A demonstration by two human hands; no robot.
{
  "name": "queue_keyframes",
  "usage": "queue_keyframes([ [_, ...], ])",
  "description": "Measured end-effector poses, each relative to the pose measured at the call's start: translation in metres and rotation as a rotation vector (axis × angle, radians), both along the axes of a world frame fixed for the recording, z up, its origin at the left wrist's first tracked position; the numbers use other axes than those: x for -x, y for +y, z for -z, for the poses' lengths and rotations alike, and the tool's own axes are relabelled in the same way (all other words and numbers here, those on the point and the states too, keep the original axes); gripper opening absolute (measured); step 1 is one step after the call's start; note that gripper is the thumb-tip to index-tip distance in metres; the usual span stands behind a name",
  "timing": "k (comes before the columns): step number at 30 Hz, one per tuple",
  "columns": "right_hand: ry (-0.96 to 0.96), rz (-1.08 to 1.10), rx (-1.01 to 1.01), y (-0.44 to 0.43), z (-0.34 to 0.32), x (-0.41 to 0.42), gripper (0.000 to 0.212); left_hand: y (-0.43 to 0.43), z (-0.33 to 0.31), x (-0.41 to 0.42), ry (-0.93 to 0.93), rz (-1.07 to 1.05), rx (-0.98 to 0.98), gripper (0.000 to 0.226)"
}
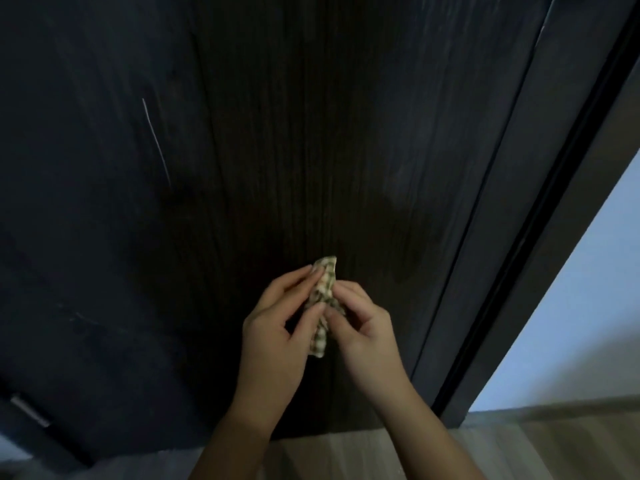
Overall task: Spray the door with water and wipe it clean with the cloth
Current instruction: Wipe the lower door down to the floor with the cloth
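Observation:
A dark wooden door (pixel 311 133) fills most of the view, with a damp-looking patch on its lower right part. In front of its lower middle, a small checked cloth (pixel 323 292) in green and cream is bunched up between both hands. My left hand (pixel 277 327) pinches the cloth from the left with thumb and fingers. My right hand (pixel 363 323) pinches it from the right. No spray bottle is in view.
The dark door frame (pixel 519 237) runs diagonally on the right, with a pale wall (pixel 588 306) beyond it. Light wooden floor (pixel 519 445) lies along the bottom. A metal hinge or fitting (pixel 29 410) shows at the lower left.

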State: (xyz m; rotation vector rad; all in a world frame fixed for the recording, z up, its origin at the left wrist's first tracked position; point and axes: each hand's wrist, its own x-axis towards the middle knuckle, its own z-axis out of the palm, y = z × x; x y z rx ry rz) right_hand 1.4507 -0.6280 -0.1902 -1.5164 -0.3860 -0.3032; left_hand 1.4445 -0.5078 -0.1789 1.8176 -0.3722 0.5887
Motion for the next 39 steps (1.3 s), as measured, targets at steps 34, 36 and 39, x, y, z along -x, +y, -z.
queue_keyframes([
  [34, 0.102, 0.269, 0.209, -0.075, 0.022, -0.014, 0.077, -0.002, -0.016, -0.082, -0.691, -0.370, -0.961, 0.042],
  [36, 0.086, 0.306, 0.187, -0.076, 0.022, -0.013, 0.076, -0.002, -0.025, -0.084, -0.798, -0.347, -1.109, 0.048],
  [39, 0.094, 0.396, 0.096, -0.084, 0.025, -0.017, 0.074, -0.021, -0.055, -0.097, -0.780, -0.517, -0.958, 0.043],
])
